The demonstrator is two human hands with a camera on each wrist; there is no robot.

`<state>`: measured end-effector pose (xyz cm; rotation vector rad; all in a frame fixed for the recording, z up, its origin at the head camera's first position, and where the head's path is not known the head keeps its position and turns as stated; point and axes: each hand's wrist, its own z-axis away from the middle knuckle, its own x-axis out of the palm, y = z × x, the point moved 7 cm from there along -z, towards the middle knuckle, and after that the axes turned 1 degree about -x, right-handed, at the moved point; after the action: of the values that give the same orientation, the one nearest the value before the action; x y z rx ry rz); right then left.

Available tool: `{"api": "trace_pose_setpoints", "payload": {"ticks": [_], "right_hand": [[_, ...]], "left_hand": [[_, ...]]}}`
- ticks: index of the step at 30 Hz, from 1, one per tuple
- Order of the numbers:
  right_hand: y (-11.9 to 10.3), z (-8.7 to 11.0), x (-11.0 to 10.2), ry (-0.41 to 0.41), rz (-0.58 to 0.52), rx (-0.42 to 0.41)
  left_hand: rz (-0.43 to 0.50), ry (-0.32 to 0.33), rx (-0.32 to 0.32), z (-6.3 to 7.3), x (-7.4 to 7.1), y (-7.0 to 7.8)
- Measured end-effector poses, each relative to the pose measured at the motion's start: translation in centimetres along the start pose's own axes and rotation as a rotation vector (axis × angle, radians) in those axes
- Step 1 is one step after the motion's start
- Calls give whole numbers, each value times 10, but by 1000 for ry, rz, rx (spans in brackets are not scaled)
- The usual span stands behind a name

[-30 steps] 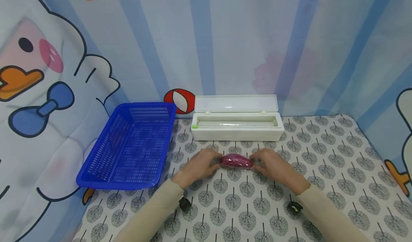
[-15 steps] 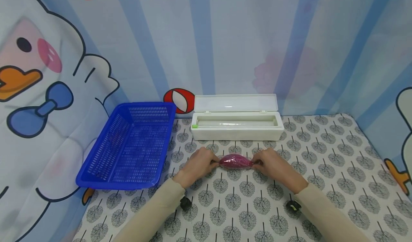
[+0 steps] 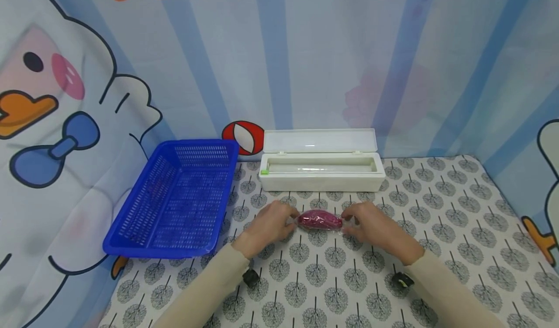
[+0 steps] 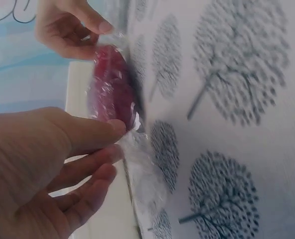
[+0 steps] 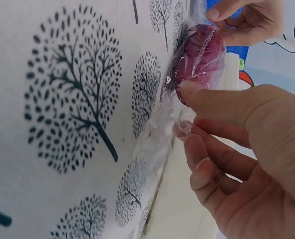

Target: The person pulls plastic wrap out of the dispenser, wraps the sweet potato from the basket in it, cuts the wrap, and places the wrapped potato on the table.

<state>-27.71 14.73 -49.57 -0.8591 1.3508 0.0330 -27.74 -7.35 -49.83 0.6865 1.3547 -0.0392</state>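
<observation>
A purple-red, tapered vegetable like a sweet potato [image 3: 320, 220], wrapped in clear cling film, lies crosswise at the middle of the table. My left hand [image 3: 272, 221] is at its left end. Loose cling film [image 4: 146, 172] trails past the thumb and fingers there in the left wrist view. At the opposite end is my right hand [image 3: 369, 225]. In the right wrist view its thumb touches the wrapped vegetable [image 5: 203, 55], and crumpled cling film [image 5: 155, 129] sits by the curled forefinger. Each thumb and forefinger stand slightly apart with film between them.
Just behind the hands stands a white cling film box [image 3: 323, 182], lid raised, with a film roll [image 3: 320, 168] inside. A blue plastic basket [image 3: 224, 197] is at the left. Tree-patterned cloth [image 3: 436, 197] covers the table; a printed curtain [image 3: 323, 51] hangs behind.
Half a second ago the fingers pinched the film ends closely; now the thumbs and fingers of both hands are spread a little wider. The wrapped vegetable stays in nearly the same place.
</observation>
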Motion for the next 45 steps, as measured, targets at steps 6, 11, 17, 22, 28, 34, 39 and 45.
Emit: {"api": "trace_pose_setpoints", "payload": {"ticks": [6, 11, 17, 22, 28, 34, 39, 45], "right_hand": [[1, -4, 8, -13, -21, -7], [1, -4, 10, 4, -22, -24], [-1, -1, -1, 56, -66, -2], [1, -2, -4, 88, -86, -4], [2, -2, -5, 118, -155, -3], [6, -1, -5, 137, -264, 9], [7, 0, -4, 147, -324, 10], [13, 1, 2, 173, -368, 57]], "left_hand": [[23, -20, -7, -3, 6, 3], [81, -17, -39, -5, 8, -2], [130, 23, -38, -3, -1, -2], [166, 51, -56, -4, -1, -4], [270, 83, -41, -4, 0, -6], [441, 79, -68, -2, 3, -9], [535, 82, -122, -1, 3, -9], [636, 124, -123, -3, 6, -6]]}}
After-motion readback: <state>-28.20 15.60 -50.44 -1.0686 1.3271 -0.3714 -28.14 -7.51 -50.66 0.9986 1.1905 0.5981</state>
